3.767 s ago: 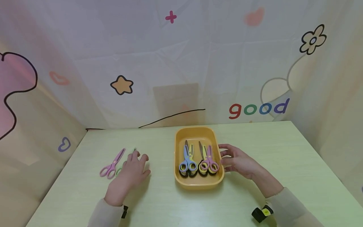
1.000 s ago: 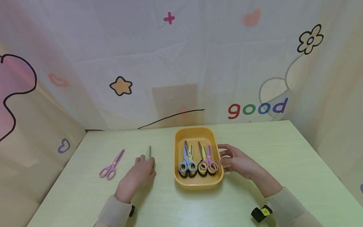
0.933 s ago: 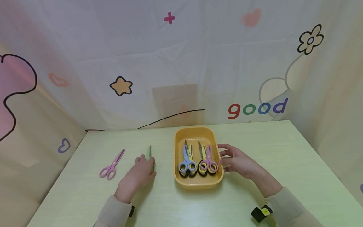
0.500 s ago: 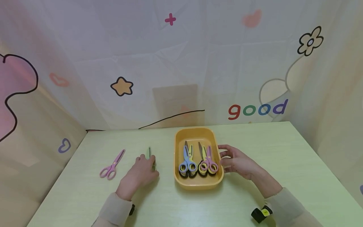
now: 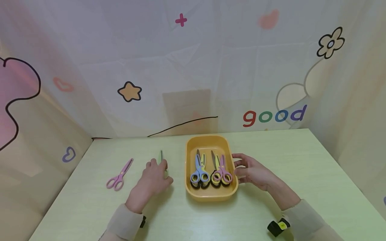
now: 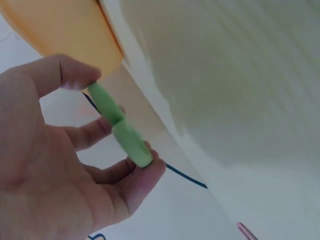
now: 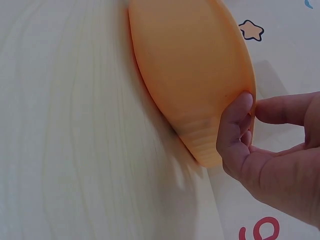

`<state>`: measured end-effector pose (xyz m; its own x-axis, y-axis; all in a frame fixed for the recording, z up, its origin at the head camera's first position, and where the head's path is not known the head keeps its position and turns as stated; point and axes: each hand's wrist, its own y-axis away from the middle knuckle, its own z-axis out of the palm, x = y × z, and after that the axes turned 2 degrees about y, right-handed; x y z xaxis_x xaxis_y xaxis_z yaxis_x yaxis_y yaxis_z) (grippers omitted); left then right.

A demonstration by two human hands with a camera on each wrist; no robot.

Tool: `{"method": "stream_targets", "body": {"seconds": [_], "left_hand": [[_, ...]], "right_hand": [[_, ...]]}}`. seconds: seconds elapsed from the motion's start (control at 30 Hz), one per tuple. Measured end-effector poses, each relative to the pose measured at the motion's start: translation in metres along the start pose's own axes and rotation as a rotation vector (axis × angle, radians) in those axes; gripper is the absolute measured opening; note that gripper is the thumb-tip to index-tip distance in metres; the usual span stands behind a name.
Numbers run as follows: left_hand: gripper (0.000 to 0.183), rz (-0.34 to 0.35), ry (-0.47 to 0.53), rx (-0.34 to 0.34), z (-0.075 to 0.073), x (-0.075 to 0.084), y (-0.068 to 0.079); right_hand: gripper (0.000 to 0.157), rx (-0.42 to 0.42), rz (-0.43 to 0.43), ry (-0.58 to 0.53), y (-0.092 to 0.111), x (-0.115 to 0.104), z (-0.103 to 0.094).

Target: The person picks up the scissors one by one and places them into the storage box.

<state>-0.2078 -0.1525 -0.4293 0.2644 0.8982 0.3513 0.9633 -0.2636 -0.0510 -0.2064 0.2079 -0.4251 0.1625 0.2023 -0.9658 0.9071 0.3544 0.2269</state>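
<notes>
My left hand (image 5: 152, 177) pinches a pair of green scissors (image 5: 161, 156) by the handles, a short way left of the yellow tray. From the left wrist view, the green handle loops (image 6: 131, 144) show edge-on between thumb and fingers; the blades are out of sight there. My right hand (image 5: 254, 170) holds the right side of the yellow tray (image 5: 211, 198), its thumb at the rim and its other fingers against the outer wall (image 7: 190, 60). Inside lie several scissors, among them a blue pair (image 5: 197, 172) and a pink pair (image 5: 222, 172) over yellow-and-black ones.
Another pair of pink scissors (image 5: 119, 175) lies on the pale table (image 5: 193, 221), left of my left hand. A printed curtain (image 5: 150, 67) stands behind the table's far edge and along both sides.
Since the earliest frame, my left hand has taken the green scissors from beside the loose pink pair and carried them right. Lately they edged farther right and away. My right hand stays put.
</notes>
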Motion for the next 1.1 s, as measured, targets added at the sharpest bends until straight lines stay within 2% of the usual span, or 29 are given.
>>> {"method": "stream_targets", "body": {"seconds": [0.23, 0.5, 0.7, 1.1], "left_hand": [[0.029, 0.027, 0.024, 0.097, 0.000, 0.011, -0.003], [0.029, 0.036, 0.041, 0.110, -0.005, 0.030, -0.003], [0.030, 0.077, 0.035, 0.140, -0.005, 0.045, -0.005], [0.033, 0.122, 0.035, 0.088, -0.002, 0.077, -0.010]], "right_hand": [[0.070, -0.001, 0.001, -0.008, 0.002, -0.001, 0.002], [0.071, -0.003, 0.001, -0.010, 0.002, -0.001, 0.003], [0.071, 0.000, 0.000, -0.001, 0.002, -0.001, 0.004], [0.071, -0.006, 0.002, 0.000, 0.001, -0.001, 0.003]]}}
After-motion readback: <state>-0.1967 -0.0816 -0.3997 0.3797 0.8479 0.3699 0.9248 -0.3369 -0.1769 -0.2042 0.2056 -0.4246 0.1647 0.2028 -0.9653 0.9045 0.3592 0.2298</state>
